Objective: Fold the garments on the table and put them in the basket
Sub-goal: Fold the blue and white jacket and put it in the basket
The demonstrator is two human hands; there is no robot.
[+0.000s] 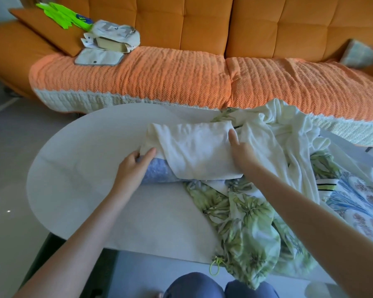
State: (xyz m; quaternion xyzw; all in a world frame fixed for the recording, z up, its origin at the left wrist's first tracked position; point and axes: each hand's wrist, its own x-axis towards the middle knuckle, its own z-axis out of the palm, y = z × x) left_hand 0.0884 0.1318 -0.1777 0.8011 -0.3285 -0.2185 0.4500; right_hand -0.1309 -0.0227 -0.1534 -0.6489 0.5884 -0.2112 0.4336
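- Head view: the folded cream garment (192, 151) lies near the middle of the white oval surface (78, 168), its long axis running roughly left to right across the person, with one hand at each short end
- The left hand (134, 166) is at the left end, thumb and forefinger reaching to the cream edge where it overlaps a blue garment (157, 175) underneath; the fingertips are partly hidden, so I cannot tell whether it pinches the cloth or only rests against it
- The right hand (241, 149) lies flat on the right end, fingers straight and pressing down, gripping nothing
- The relation that matters: the bundle sits squarely between the two hands, both already touching it, neither nearer than the other, so a lift or a further fold would probably be worked from both ends at once
- No basket shows anywhere, so which way the bundle must travel cannot be judged
- Count of garments: one folded cream, one blue beneath it, one loose cream garment (289, 136) heaped just to the right, one green leaf-print garment (246, 222) trailing off the near edge, one blue floral garment (353, 203) at far right; a striped band (325, 186) may belong to a sixth
- Hands: two
- Beyond the surface stands an orange sofa (181, 29) with a pale fabric bag (114, 37) on it
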